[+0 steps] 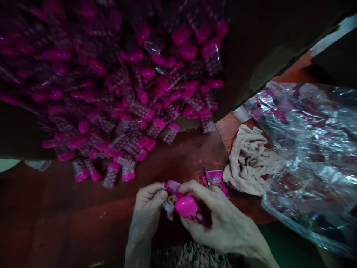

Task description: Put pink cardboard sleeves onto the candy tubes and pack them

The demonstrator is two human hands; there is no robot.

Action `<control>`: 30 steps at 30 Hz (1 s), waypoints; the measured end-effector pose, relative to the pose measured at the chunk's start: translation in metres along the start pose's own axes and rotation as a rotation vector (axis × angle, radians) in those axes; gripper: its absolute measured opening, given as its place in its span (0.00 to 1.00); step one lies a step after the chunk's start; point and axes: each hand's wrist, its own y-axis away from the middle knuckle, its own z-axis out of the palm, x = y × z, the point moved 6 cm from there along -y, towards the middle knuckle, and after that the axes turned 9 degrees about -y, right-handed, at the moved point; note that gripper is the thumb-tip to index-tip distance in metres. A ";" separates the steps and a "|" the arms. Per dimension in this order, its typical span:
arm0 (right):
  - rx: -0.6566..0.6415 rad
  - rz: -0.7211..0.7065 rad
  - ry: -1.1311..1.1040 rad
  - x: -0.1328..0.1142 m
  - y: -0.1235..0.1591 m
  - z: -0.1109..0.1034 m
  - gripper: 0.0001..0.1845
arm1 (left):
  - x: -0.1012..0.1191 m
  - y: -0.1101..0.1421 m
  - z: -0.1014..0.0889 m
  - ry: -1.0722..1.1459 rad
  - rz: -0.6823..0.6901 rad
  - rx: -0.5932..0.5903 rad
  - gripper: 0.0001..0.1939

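Observation:
Close in front of me, my right hand (223, 216) is closed around a small pink-capped container (186, 206). Its body is mostly hidden by my fingers. My left hand (145, 210) pinches a pink printed sleeve (171, 198) between thumb and forefinger, right beside the cap. Whether the sleeve is partly over the container I cannot tell. Flat pink printed sleeves (219, 182) lie on the table just beyond my right hand. Ahead, a large heap of similar clear containers (156, 128) with pink caps and small round balls inside spills onto the table.
The heap comes out of a dark open box (251, 56). A crumpled beige cloth (248, 160) lies at right, against a big clear plastic bag (309, 167) with pink items inside. The reddish-brown wooden table (69, 219) runs along the left.

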 end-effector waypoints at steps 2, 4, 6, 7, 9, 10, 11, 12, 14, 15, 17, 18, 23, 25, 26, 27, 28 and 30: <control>-0.019 0.036 -0.053 0.002 0.003 -0.001 0.21 | -0.001 -0.002 -0.002 0.009 -0.007 0.020 0.09; -0.055 0.066 -0.131 0.002 0.005 -0.004 0.25 | -0.002 -0.003 -0.002 0.022 -0.009 0.003 0.10; -0.082 0.113 -0.301 0.002 0.003 -0.008 0.24 | -0.001 -0.003 -0.001 0.036 0.003 -0.032 0.10; -0.076 0.145 -0.437 0.003 0.001 -0.010 0.23 | -0.001 -0.003 0.000 0.039 0.009 -0.049 0.10; 0.035 0.194 -0.727 0.006 -0.005 -0.016 0.17 | 0.000 -0.003 0.001 0.038 0.018 -0.067 0.10; 0.136 0.199 -0.839 0.008 -0.009 -0.020 0.14 | 0.001 -0.003 0.002 0.038 0.020 -0.072 0.11; 0.254 0.186 -0.908 0.011 -0.012 -0.023 0.12 | 0.001 -0.003 0.003 0.038 0.017 -0.079 0.11; 0.372 0.156 -0.939 0.012 -0.014 -0.026 0.12 | 0.000 -0.003 0.004 0.039 0.014 -0.089 0.11; 0.561 0.096 -0.940 0.012 -0.017 -0.029 0.12 | 0.000 -0.003 0.008 0.040 0.012 -0.123 0.10; 0.620 0.073 -0.929 0.012 -0.017 -0.028 0.12 | -0.001 -0.002 0.010 0.041 0.016 -0.146 0.09; 0.693 0.038 -0.885 0.010 -0.018 -0.024 0.13 | 0.000 -0.002 0.014 0.045 0.039 -0.189 0.08; 0.720 0.021 -0.852 0.010 -0.018 -0.023 0.13 | 0.000 -0.002 0.016 0.049 0.053 -0.204 0.07; 0.804 -0.017 -0.733 0.010 -0.014 -0.019 0.17 | -0.003 -0.001 0.019 0.060 0.051 -0.200 0.07; 0.842 -0.012 -0.733 0.012 -0.013 -0.017 0.18 | -0.004 -0.001 0.018 0.057 0.036 -0.174 0.08; 0.865 -0.007 -0.731 0.012 -0.012 -0.016 0.18 | -0.004 -0.001 0.018 0.052 0.032 -0.163 0.09; 0.889 -0.001 -0.723 0.013 -0.012 -0.015 0.19 | -0.005 -0.001 0.017 0.045 0.029 -0.155 0.09; 0.912 0.005 -0.713 0.013 -0.011 -0.015 0.19 | -0.005 -0.001 0.017 0.035 0.028 -0.153 0.09; 0.949 0.013 -0.685 0.014 -0.009 -0.014 0.20 | -0.004 0.000 0.017 0.015 0.025 -0.152 0.10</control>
